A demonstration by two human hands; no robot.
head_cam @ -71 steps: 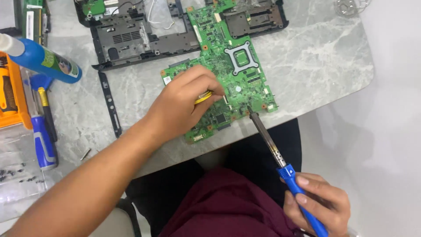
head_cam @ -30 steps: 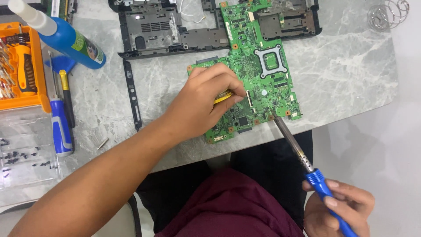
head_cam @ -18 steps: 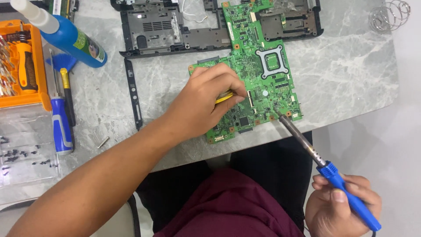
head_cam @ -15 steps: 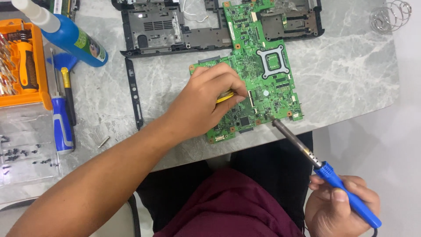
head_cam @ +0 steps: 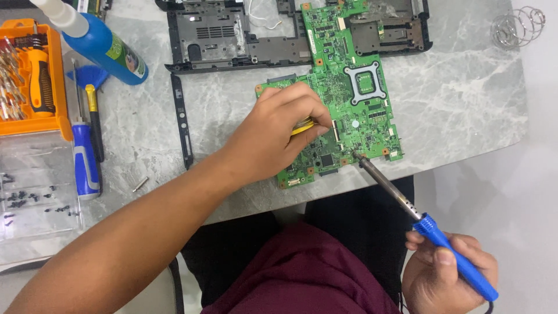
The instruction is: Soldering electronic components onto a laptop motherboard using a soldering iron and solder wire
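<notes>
The left hand (head_cam: 273,136) rests on the green circuit board (head_cam: 343,99) lying on the marble counter (head_cam: 453,110), its grip pinching a small yellow tool (head_cam: 303,126). The right hand (head_cam: 450,279) has its grip wrapped around a blue-handled soldering iron (head_cam: 424,224), whose tip touches the board's near edge, just right of the left grip.

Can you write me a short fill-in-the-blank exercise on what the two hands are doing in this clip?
1. The right hand grips a soldering iron by its ____ handle.
2. The iron's metal tip meets the lower edge of the ____ circuit board.
3. The left hand rests on the board, its fingers pinching something ____.
4. The board lies on a grey ____-patterned table.

Missing words: blue; green; yellow; marble
</notes>
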